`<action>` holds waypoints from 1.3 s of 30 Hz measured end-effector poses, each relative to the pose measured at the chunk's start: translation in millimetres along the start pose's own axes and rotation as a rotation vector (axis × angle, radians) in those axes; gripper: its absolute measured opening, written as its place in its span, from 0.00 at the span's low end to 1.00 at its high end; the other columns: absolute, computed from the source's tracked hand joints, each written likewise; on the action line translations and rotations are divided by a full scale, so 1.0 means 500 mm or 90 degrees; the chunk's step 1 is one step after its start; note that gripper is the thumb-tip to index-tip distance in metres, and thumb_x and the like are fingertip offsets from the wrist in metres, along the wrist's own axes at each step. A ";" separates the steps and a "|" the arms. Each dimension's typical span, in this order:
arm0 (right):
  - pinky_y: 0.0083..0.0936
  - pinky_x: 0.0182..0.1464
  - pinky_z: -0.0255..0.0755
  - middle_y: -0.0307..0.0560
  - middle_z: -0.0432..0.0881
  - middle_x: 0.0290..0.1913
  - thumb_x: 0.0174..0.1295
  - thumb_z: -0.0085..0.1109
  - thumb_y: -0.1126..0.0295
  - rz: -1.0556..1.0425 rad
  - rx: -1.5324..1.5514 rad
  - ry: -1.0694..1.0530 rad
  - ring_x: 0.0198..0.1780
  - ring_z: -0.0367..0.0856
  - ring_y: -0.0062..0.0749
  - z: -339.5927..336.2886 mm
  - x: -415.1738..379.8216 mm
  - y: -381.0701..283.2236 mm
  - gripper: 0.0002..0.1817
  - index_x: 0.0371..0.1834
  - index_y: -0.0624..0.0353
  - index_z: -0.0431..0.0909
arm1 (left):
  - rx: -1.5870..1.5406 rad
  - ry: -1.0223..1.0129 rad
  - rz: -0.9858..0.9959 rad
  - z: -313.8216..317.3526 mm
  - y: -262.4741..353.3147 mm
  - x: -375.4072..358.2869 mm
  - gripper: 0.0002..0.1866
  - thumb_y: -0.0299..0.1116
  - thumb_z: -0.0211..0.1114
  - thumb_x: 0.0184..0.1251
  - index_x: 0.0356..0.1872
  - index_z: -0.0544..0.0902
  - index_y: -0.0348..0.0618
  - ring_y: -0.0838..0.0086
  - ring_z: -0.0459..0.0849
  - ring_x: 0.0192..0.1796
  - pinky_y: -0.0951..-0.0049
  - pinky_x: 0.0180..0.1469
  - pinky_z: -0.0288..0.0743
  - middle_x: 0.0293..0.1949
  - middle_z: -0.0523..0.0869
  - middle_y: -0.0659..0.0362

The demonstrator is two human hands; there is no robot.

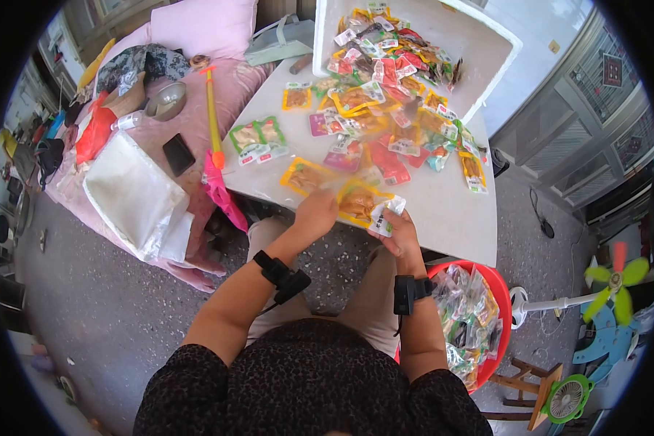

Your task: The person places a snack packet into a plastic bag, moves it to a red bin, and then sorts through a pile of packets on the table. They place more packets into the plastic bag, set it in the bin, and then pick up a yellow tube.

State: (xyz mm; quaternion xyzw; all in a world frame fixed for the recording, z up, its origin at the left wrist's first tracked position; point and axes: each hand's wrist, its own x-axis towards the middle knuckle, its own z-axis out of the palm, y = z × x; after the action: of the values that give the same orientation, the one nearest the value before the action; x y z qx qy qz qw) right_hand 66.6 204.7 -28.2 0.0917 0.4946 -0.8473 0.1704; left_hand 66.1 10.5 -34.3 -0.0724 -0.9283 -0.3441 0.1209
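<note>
My right hand point(400, 234) grips the lower right end of a yellow and white food packet point(357, 206), with brown food showing through its clear window. My left hand point(317, 216) is curled closed at that packet's left side. Its fingertips are blurred and turned away, so what they hold, if anything, is hidden. Just beyond it a second yellow-edged packet point(302, 176) lies on the table. Further left is a green double packet point(259, 141). A loose heap of packets point(392, 138) in yellow, red, purple and green spreads across the white table point(454, 229).
A white foam box point(490, 62) lies tipped at the table's far side, spilling packets. Beside my right leg stands a red tub point(500, 291) filled with packets. On the left, a pink-covered bed point(229, 98) holds a phone point(179, 155) and a bowl point(167, 102). A fan point(618, 282) stands right.
</note>
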 end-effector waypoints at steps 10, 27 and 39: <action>0.34 0.36 0.73 0.46 0.72 0.43 0.56 0.45 0.70 0.067 0.075 -0.097 0.41 0.74 0.35 0.062 0.052 0.068 0.17 0.50 0.57 0.61 | 0.050 0.067 0.101 -0.012 0.050 -0.017 0.05 0.29 0.51 0.50 0.26 0.71 0.39 0.55 0.75 0.31 0.60 0.31 0.69 0.27 0.75 0.50; 0.15 0.15 0.59 0.41 0.71 0.18 0.49 0.50 0.71 -0.167 -0.458 0.043 0.16 0.68 0.20 0.067 0.099 0.052 0.06 0.26 0.63 0.69 | -0.012 0.064 0.053 0.008 0.009 -0.040 0.05 0.31 0.51 0.52 0.26 0.71 0.41 0.54 0.74 0.30 0.59 0.31 0.68 0.27 0.74 0.49; 0.22 0.31 0.67 0.50 0.74 0.28 0.42 0.52 0.72 -0.164 -0.551 0.175 0.30 0.74 0.28 0.014 0.208 -0.012 0.16 0.35 0.70 0.68 | -0.019 0.047 0.048 0.033 -0.004 -0.025 0.05 0.30 0.50 0.51 0.26 0.71 0.41 0.55 0.73 0.33 0.60 0.33 0.67 0.27 0.74 0.50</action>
State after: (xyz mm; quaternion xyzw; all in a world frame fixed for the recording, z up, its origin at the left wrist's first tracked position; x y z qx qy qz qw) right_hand -31.6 180.8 -53.6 0.0612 0.8277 -0.5575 0.0195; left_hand 74.9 19.4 -51.0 -0.0965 -0.9145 -0.3556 0.1670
